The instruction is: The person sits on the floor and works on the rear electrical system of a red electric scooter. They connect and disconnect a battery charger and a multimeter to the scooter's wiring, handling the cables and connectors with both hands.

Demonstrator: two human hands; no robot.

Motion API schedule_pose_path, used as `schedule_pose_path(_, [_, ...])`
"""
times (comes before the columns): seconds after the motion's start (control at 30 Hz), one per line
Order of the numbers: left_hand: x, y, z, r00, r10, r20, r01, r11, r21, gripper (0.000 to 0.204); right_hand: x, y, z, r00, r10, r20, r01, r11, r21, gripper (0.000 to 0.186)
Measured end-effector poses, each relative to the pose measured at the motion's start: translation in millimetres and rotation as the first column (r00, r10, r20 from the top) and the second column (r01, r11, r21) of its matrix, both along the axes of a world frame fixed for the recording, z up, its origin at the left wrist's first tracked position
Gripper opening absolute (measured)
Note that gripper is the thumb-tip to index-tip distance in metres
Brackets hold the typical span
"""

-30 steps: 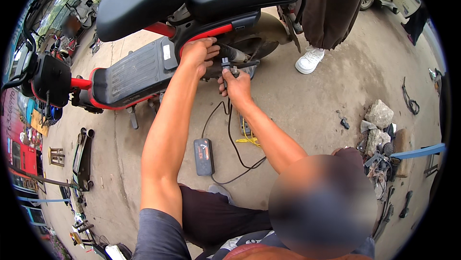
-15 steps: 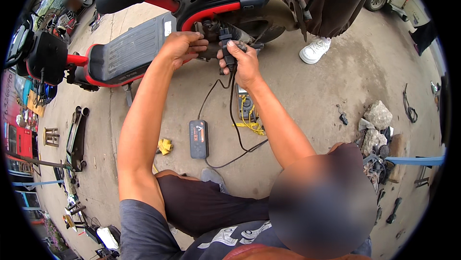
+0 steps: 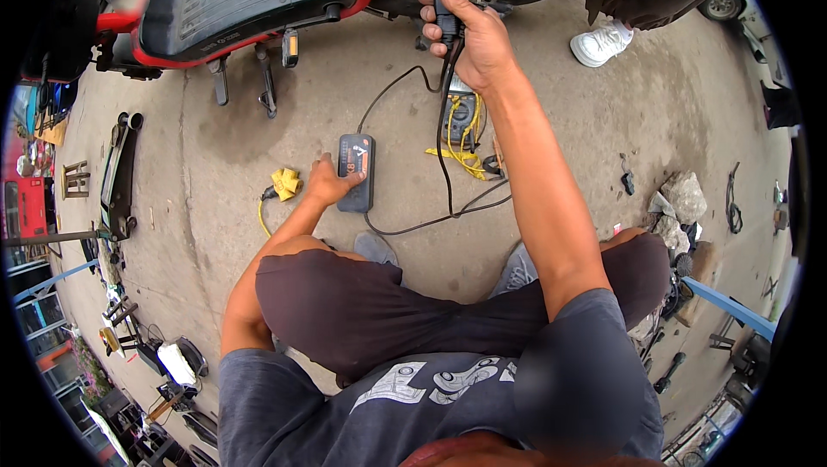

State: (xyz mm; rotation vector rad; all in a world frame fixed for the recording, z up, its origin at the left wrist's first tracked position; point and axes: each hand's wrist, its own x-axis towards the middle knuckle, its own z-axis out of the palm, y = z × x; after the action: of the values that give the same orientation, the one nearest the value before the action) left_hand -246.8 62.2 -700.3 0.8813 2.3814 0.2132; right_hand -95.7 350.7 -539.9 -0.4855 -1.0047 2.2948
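My right hand (image 3: 482, 40) is closed around black cable plugs (image 3: 445, 9), holding them up beside the rear of a red and black electric scooter (image 3: 250, 10). Two black cables hang from that grip. One runs to a black charger box (image 3: 356, 196) with an orange and white label, flat on the ground. At the left edge of this box is my left hand (image 3: 327, 183), fingers apart, its thumb over the label. The hand appears to touch the box; its grip on it is not clear.
A multimeter (image 3: 460, 118) with yellow leads lies right of the charger, a yellow plug socket (image 3: 286, 183) to its left. Another person's white shoe (image 3: 600, 43) stands by the rear wheel. Rocks (image 3: 685, 197) lie at right; a small stool (image 3: 76, 180) stands far left.
My left hand has come down from beside the scooter to the charger box. My right hand still grips the plugs. The view has tilted down, so the scooter sits higher in it.
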Motion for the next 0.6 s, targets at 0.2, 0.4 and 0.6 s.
schedule_pose_path(0.2, [51.1,5.0,11.3,0.952,-0.301,0.051,0.234,0.828,0.51,0.098,-3.2,-9.0,42.0,0.995,0.002,-0.1,0.0,1.0,0.025,0.03])
schedule_pose_path(0.4, [43.1,67.2,57.5,0.966,-0.24,-0.1,0.22,0.546,0.809,0.101,-2.3,-26.1,112.1,0.984,0.04,-0.171,-0.063,0.989,-0.134,0.031])
schedule_pose_path(0.6, [30.7,110.2,129.7,0.658,-0.661,0.361,0.039,0.509,0.86,0.111,-4.3,-48.3,151.0,0.958,-0.002,-0.287,-0.018,0.998,-0.068,0.03])
